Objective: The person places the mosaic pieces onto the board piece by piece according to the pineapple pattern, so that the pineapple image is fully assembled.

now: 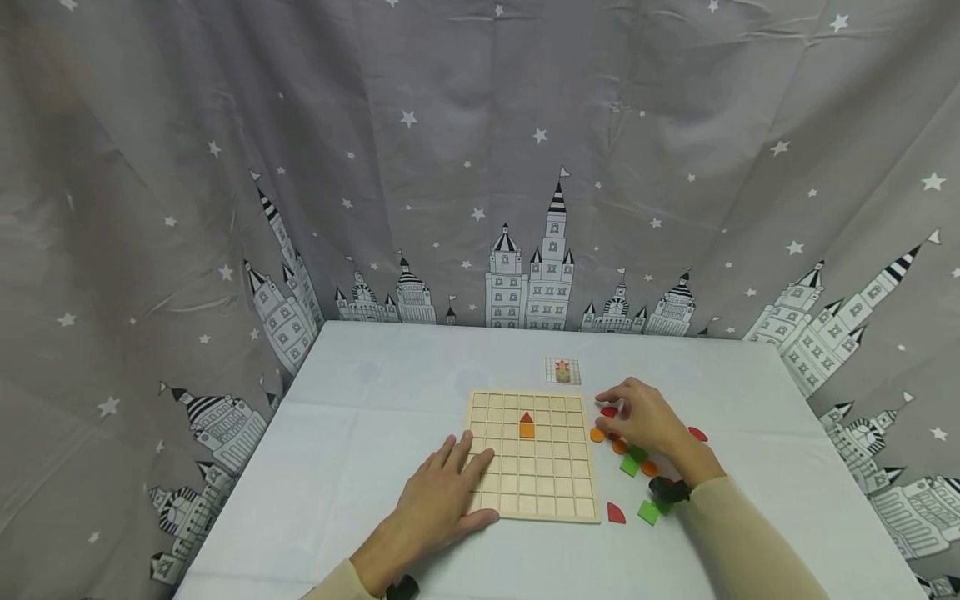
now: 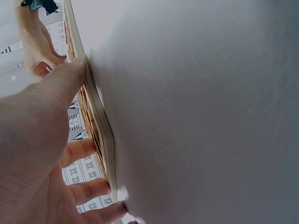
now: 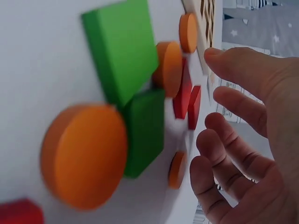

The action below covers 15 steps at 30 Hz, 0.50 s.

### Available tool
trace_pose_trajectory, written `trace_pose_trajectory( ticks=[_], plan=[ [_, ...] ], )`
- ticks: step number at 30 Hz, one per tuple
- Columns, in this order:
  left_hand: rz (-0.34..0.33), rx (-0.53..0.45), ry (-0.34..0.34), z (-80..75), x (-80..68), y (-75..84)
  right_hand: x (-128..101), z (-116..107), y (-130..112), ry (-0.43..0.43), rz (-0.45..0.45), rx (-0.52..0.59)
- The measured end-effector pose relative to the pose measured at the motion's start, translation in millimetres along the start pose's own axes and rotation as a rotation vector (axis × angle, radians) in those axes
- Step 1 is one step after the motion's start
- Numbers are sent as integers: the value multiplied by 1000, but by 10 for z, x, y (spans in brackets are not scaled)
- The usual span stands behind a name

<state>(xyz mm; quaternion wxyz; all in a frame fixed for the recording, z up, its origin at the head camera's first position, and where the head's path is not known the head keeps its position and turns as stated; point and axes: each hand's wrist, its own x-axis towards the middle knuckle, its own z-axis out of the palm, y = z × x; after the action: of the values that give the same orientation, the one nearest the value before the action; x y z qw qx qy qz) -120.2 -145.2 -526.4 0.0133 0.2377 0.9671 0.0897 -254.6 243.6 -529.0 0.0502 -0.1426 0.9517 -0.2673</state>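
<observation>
Now my left hand [image 1: 442,500] lies flat with straight fingers on the near left corner of the wooden grid board [image 1: 534,454], pressing it to the table [image 1: 360,417]. On the board stand an orange square [image 1: 527,431] and a red triangle [image 1: 527,417]. To the right, my right hand [image 1: 645,421] hovers with loosely spread fingers, holding nothing, over the loose pieces; the red piece [image 1: 608,412] lies just under my fingertips, beside the board's right edge. Free table lies beyond.

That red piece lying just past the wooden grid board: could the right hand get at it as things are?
Probably yes. The right hand hovers over the loose pieces, fingers relaxed and holding nothing, its fingertips beside the red piece, with nothing between them.
</observation>
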Motion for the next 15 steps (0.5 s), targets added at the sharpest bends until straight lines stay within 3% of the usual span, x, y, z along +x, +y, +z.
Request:
trace_pose_trajectory(
  ticks=[15],
  plan=[
    [2,0,-2,16,-4,-11,-24,40,120,33,61,-13]
  ],
)
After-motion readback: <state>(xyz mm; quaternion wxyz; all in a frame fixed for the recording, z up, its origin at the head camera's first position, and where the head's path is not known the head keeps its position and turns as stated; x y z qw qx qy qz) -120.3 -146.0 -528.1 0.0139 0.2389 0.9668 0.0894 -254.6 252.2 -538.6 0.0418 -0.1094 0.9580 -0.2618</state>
